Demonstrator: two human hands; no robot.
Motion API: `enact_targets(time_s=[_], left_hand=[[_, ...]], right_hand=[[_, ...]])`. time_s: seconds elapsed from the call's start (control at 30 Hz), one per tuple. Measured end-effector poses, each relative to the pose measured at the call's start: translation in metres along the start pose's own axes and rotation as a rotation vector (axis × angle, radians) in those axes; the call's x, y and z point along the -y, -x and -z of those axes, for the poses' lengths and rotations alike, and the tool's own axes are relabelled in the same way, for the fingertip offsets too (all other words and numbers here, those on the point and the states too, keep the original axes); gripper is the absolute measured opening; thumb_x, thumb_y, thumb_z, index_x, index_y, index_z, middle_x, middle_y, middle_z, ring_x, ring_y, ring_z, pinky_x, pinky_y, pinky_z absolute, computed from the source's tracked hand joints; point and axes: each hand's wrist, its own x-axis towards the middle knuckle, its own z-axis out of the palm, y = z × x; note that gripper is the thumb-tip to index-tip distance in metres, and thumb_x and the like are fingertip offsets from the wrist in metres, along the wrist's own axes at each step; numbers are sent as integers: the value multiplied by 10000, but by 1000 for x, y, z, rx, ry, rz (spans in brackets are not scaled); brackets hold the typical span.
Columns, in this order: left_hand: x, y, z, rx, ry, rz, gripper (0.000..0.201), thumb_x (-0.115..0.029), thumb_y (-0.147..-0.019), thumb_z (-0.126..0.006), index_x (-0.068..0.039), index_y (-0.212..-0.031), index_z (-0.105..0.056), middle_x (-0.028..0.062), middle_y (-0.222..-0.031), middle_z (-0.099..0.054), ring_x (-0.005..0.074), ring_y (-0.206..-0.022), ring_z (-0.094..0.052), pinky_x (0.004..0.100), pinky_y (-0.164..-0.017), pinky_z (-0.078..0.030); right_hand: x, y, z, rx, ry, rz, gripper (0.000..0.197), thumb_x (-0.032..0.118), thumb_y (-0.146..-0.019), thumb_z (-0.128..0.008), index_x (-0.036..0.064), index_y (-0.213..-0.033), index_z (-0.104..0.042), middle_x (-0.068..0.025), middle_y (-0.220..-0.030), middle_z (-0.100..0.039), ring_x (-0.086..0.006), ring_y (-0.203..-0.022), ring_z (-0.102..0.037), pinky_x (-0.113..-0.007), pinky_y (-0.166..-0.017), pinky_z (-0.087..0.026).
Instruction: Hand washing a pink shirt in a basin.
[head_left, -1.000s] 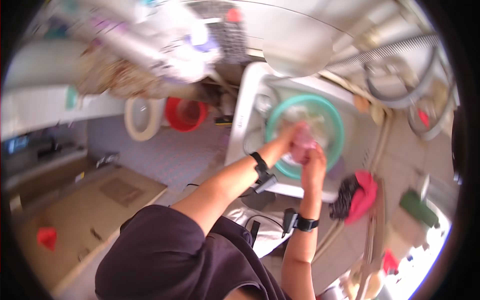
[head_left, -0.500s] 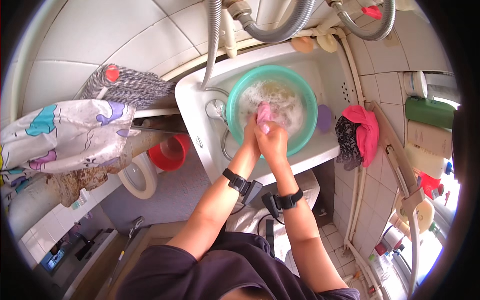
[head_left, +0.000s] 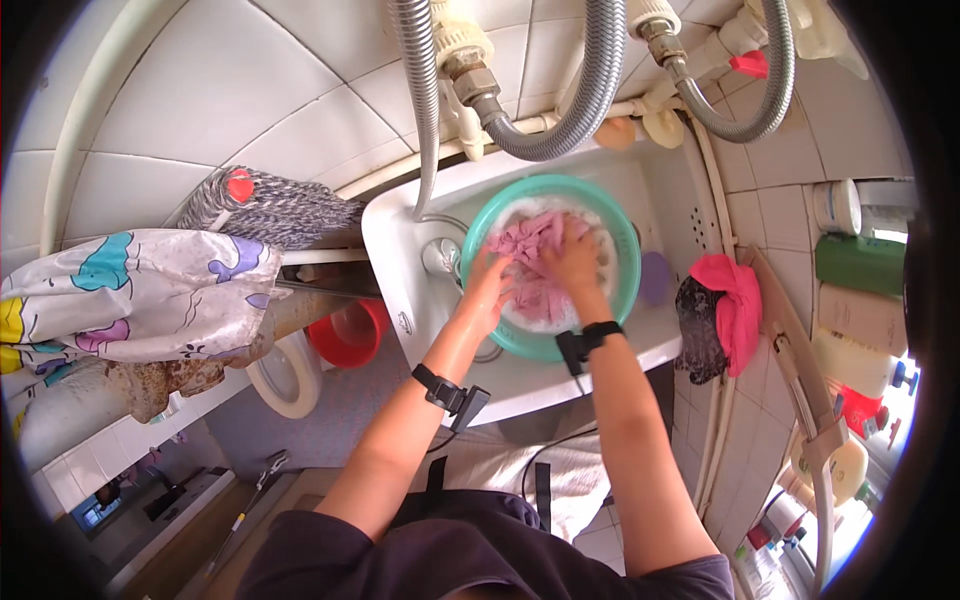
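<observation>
Loosely crumpled cloth (head_left: 537, 236) in suds (head_left: 606, 268).

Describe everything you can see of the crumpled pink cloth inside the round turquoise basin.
The crumpled pink cloth is pale pink, looks soft and wet, and lies bunched in folds inside the round turquoise plastic-looking basin. Its upper folds show above the white, foamy water; suds partly veil its lower part. The right hand rests on it with bent fingers; the left hand is at its left edge, contact unclear. What kind of article it is cannot be told.
</observation>
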Motion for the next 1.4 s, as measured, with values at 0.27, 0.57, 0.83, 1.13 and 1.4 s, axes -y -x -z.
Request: enact_targets(time_s=[0.27, 0.57, 0.83, 1.13, 1.4], left_hand=[[23, -27, -14, 192, 277, -54, 436, -378, -941, -548, -72, -1248, -496, 98, -1225, -549, 225, -1096, -562, 392, -909, -486], [42, -3, -44, 150, 587, 110, 358, -354, -996, -442, -47, -1131, -568, 70, -1055, -619, 195, -947, -623, 370, -794, -534], [53, 11, -27, 277, 652, 40, 224, -266, -944, -470, -96, -896, -607, 40, -853, -628, 178, -742, -604, 322, -680, -508], [39, 32, 16, 206, -337, -537, 443, -333, -913, -585, -3, -1207, -567, 104, -1020, -656, 212, -968, -629, 349, -877, -494], [48, 77, 65, 331, -1667, -830, 382, -166, -816, -625, -60, -1182, -597, 73, -1208, -588, 250, -1332, -385, 534, -1081, -277]], right_hand=[[80, 54, 89, 201, -701, 186, 398, 204, -768, -654, -46, -1075, -608, -290, -1004, -614, -433, -911, -614, -482, -754, -504], [49, 23, 78, 265, -673, -150, 318, 311, -796, -671, -5, -759, -672, -237, -739, -636, -428, -705, -622, -463, -644, -494], [57, 55, 93, 215, -740, -176, 328, 266, -807, -633, -38, -687, -605, -260, -690, -595, -433, -649, -595, -471, -609, -469], [-31, 72, 94, 314, -492, -29, 302, 239, -938, -519, -35, -1049, -581, -254, -884, -629, -426, -757, -604, -499, -691, -474], [-10, 146, 125, 77, -38, 159, 195, 210, -839, -558, 53, -801, -666, -117, -792, -616, -317, -838, -579, -459, -840, -409]])
